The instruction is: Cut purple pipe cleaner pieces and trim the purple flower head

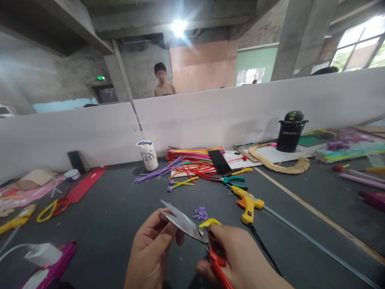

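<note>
In the head view, my right hand (237,253) grips a pair of scissors (185,224) with one red and one yellow handle. Their blades are slightly apart and point left, toward my left hand (153,245). My left hand's thumb and fingers are pressed together beside the blades; whatever they pinch, if anything, is hidden. Just beyond the scissors lies a small heap of cut purple pieces (201,213). Two yellow pipe cleaners with purple tips (183,184) rest farther back, close to a bunch of purple pipe cleaners (161,169).
A yellow glue gun (249,204) with its stick and cable lies to the right, below green-handled pliers (234,181). Behind are a phone (219,161), white cup (147,155) and black tumbler (290,134). At left are another scissors (53,210) and a purple power strip (66,259).
</note>
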### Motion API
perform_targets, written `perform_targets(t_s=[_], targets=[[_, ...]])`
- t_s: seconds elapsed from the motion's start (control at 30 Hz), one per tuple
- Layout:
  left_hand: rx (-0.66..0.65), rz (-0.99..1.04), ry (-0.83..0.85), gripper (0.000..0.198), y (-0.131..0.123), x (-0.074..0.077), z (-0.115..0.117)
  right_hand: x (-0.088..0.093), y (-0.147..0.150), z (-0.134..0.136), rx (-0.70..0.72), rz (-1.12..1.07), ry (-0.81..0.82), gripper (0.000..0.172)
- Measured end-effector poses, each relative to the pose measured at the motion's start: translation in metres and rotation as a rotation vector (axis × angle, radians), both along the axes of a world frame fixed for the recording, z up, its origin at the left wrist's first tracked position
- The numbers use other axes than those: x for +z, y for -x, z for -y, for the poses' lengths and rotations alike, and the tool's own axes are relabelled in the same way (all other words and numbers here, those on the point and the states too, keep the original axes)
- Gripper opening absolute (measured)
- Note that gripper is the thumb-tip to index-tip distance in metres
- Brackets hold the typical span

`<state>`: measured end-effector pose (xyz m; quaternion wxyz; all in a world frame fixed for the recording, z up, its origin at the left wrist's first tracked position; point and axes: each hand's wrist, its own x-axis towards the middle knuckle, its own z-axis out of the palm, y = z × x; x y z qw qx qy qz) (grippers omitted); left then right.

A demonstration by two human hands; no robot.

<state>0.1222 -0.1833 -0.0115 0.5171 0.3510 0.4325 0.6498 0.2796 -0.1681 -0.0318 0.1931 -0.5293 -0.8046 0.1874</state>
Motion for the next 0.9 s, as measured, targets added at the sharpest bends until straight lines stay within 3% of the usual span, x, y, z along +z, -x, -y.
perform_targets(t_s=[0.27, 0.9], targets=[[0.004, -0.15, -0.057, 0.015, 0.0026, 0.0055, 0.0023, -0.0019, -0.0012, 0.0012, 0.014, -0.02, -0.033, 0.045], [-0.056, -0.136, -0.076, 0.017, 0.0038, 0.006, 0.0006, -0.01, -0.0019, 0.0011, 0.036, -0.081, -0.065, 0.05]])
